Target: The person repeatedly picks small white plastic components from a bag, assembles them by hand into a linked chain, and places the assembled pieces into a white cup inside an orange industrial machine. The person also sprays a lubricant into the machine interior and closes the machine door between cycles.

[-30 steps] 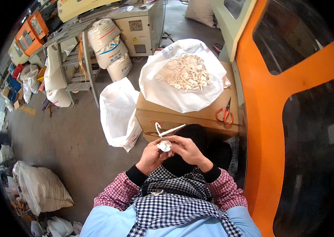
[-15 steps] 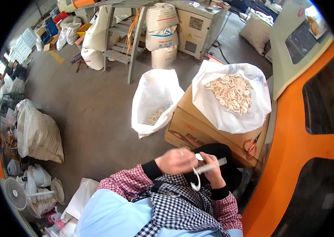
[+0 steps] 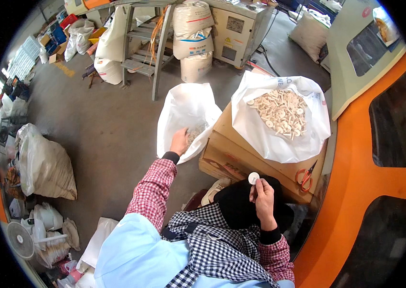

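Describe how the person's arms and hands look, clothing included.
The left sleeve and right sleeve are red-and-white checked, each ending in a plain black cuff. Light blue fabric shows above the left sleeve. The left grip and right grip are bare, with no gloves.

The disc [image 3: 253, 178] and floor bag [image 3: 168, 115] are white, pieces [image 3: 280, 109] cream, scissor handles [image 3: 310, 181] red, carton [image 3: 218, 148] brown, sleeves [image 3: 151, 189] red-and-white checked, apron [image 3: 217, 259] black-and-white checked.
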Demonstrator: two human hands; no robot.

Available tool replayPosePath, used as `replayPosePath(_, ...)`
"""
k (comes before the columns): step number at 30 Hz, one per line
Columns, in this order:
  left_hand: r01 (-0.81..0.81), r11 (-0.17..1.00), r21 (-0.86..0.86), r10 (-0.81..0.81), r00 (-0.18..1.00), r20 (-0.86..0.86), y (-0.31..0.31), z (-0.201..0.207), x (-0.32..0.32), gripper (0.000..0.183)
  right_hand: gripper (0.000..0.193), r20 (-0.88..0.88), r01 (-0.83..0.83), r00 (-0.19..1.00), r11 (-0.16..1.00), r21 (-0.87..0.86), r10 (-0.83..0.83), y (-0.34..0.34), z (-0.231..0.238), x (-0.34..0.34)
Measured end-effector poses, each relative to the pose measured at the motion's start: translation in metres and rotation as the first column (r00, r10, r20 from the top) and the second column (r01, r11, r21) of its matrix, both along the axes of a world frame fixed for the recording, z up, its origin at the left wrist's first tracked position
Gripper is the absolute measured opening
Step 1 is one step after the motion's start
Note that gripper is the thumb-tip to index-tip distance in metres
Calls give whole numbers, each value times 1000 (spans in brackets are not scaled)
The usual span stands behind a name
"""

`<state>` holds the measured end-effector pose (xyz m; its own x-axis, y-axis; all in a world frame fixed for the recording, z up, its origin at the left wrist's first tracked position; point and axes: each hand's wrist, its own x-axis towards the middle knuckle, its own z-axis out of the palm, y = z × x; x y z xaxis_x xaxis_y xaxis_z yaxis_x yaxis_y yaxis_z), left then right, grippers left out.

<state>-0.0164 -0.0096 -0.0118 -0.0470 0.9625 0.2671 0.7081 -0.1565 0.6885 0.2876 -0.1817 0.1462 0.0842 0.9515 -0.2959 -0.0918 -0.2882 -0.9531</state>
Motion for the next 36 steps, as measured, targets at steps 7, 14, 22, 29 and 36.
replayPosePath(7, 405, 908, -106, -337, 858, 388, -86, 120, 80, 28, 13, 284, -105, 958, 957, 269, 26, 3, 10, -11)
replayPosePath(14, 794, 608, 27, -687, 508, 520, -130, 201, 112, 65, 17, 569, -387, 822, 720, 576, -14, -10, 23, -4)
replayPosePath(22, 702, 703, 119, -693, 636, 340, -145, 209, 124, 41, 16, 562, -382, 827, 703, 599, -29, -24, 33, 5)
replayPosePath(29, 729, 680, -77, -494, 533, 687, -139, 173, 156, 36, 18, 512, -156, 852, 880, 448, -110, -37, 8, 18)
replayPosePath(36, 410, 857, 312, -475, 863, 171, -21, 184, 234, 66, 31, 508, 117, 774, 874, 472, -378, -67, 29, 39)
